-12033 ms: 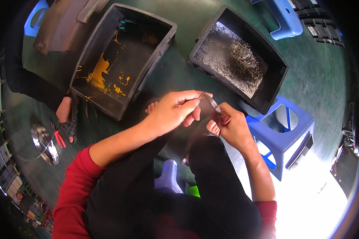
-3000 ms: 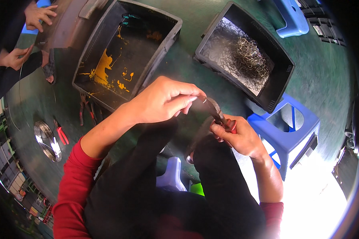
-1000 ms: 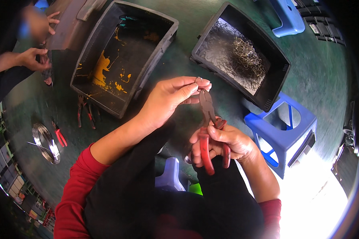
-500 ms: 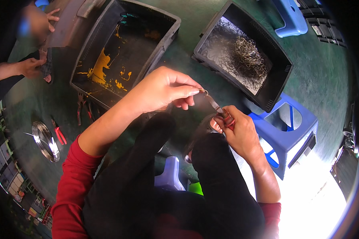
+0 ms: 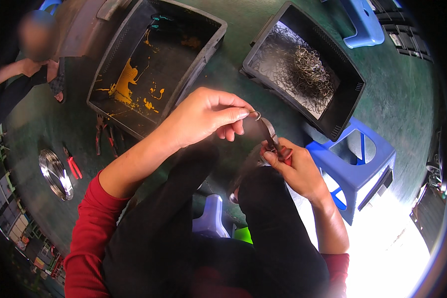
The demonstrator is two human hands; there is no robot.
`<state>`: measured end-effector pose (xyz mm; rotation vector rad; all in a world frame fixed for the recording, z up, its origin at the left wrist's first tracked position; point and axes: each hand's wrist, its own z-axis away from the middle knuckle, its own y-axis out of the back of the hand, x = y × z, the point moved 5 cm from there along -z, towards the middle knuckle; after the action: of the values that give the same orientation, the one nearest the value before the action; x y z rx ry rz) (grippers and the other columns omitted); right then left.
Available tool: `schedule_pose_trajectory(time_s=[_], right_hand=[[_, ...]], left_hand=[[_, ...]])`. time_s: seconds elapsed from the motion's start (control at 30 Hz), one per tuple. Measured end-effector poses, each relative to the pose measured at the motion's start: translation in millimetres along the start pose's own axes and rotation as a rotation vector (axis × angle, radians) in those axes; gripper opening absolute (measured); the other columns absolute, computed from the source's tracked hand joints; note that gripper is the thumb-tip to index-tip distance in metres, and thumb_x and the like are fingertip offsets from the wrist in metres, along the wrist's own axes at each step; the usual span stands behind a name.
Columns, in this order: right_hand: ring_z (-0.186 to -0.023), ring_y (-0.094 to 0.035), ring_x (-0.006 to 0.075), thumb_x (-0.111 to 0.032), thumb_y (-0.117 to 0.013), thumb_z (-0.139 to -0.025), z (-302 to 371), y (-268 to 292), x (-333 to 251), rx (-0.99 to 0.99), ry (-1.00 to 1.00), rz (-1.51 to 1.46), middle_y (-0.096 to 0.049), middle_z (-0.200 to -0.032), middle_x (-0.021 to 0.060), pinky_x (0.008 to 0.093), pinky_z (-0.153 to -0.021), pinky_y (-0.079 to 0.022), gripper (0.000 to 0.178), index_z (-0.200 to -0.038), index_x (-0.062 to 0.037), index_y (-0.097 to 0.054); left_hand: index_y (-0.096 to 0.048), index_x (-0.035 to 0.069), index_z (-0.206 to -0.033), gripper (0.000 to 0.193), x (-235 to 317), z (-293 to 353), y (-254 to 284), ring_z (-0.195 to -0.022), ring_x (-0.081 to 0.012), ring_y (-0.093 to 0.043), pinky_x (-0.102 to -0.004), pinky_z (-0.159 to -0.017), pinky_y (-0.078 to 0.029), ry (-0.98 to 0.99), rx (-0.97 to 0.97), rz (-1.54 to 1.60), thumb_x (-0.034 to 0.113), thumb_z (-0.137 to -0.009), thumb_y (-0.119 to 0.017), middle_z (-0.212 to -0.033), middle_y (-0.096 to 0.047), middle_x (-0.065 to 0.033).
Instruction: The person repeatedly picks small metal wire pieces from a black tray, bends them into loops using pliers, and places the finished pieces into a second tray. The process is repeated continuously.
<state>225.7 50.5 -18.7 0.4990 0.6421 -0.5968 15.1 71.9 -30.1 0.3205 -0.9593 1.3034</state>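
Between the thumb and fingertips of my left hand (image 5: 203, 116) is a small curved wire hook (image 5: 256, 114), its bend sticking out past the fingers. My right hand (image 5: 302, 171) is wrapped round the red handles of a pair of pliers (image 5: 270, 133). The plier jaws point up and left, and their tips are right at the hook; whether they grip it I cannot tell. Both hands are above my knees. Beyond my right hand stands a black crate (image 5: 347, 62), holding a tangled heap of similar bent wire pieces (image 5: 310, 72) on a white sheet.
Another black crate (image 5: 196, 69), stained yellow inside, stands ahead to the left. On the green floor at left lie a wire coil (image 5: 48, 170), red-handled pliers (image 5: 74, 166) and more pliers (image 5: 99, 136). A blue stool (image 5: 370, 164) stands at right. One person (image 5: 37, 64) sits far left.
The pliers have turned in my right hand, and their jaws have come up closer to the hook. My left hand has barely moved. The other person's hands have drawn in together.
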Motion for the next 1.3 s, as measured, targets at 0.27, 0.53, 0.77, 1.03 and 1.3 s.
schedule_pose_trajectory(time_s=[0.27,0.53,0.77,1.03,1.3], right_hand=[[-0.076,-0.066,0.0296,-0.029,-0.066,-0.092,0.5,-0.1,-1.5,0.014,-0.044,0.026,-0.066,-0.079,0.0168,0.0382,-0.072,-0.049,0.029,-0.102,-0.0018,-0.064],[-0.060,-0.059,0.0296,-0.031,-0.068,-0.090,-2.9,3.3,-3.8,0.054,-0.002,0.089,-0.060,-0.065,0.0166,0.0390,-0.062,-0.046,0.032,-0.087,-0.0003,-0.060],[-0.059,-0.058,0.0312,-0.029,-0.069,-0.089,-4.4,1.6,-1.7,0.104,-0.004,0.094,-0.059,-0.064,0.0170,0.0395,-0.061,-0.045,0.031,-0.087,-0.0003,-0.059],[-0.062,-0.050,0.0092,-0.025,-0.066,-0.092,-5.5,-3.3,0.8,0.139,-0.031,0.088,-0.061,-0.067,0.0090,0.0277,-0.058,-0.042,0.028,-0.089,0.0017,-0.058],[-0.058,-0.052,0.0112,-0.022,-0.066,-0.093,-10.6,-5.1,0.1,0.233,0.091,0.105,-0.060,-0.061,0.0121,0.0282,-0.057,-0.043,0.030,-0.084,0.0015,-0.048]], left_hand=[[-0.067,0.003,-0.114,0.022,-2.1,-1.6,-3.0,-0.065,-0.0076,-0.059,-0.0213,-0.060,-0.049,-0.016,-0.036,0.010,0.015,-0.099,-0.056,-0.077,-0.064,-0.0015],[-0.065,0.004,-0.120,0.030,7.0,3.9,-14.5,-0.058,-0.0062,-0.053,-0.0218,-0.056,-0.045,-0.242,-0.071,-0.323,0.008,-0.099,-0.044,-0.069,-0.061,-0.0019],[-0.065,0.003,-0.118,0.030,4.6,5.5,-21.8,-0.055,-0.0056,-0.051,-0.0222,-0.053,-0.043,-0.302,0.026,-0.403,0.006,-0.098,-0.043,-0.064,-0.060,-0.0019],[-0.064,0.000,-0.119,0.029,-5.2,7.8,-29.4,-0.057,-0.0050,-0.050,-0.0214,-0.052,-0.041,-0.239,0.114,-0.281,0.007,-0.099,-0.044,-0.066,-0.058,-0.0025],[-0.062,0.000,-0.122,0.029,-11.6,8.8,-32.2,-0.059,-0.0047,-0.050,-0.0207,-0.052,-0.043,-0.177,0.158,-0.206,0.008,-0.100,-0.044,-0.070,-0.059,-0.0024]])
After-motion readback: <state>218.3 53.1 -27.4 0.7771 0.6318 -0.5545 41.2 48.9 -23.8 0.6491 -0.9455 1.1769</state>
